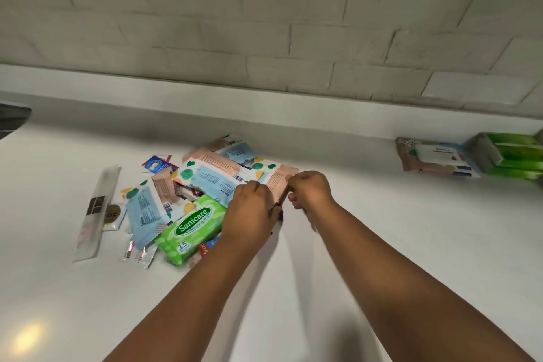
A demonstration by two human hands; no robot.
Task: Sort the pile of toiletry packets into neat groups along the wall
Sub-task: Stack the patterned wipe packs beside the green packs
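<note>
Left hand [249, 214] curled, knuckles up | right hand [308, 192] pinching packet [280, 179]

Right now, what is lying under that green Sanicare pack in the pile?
The green Sanicare pack lies on top of a red-and-blue packet, which pokes out at its near edge. Its far edge overlaps a patterned pack. Anything else beneath is covered.

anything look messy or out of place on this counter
Yes. The pile of packets is a jumble, overlapping at all angles, with a long clear sachet lying apart to its left. Only the patterned stack and green stack by the wall look tidy.
</note>
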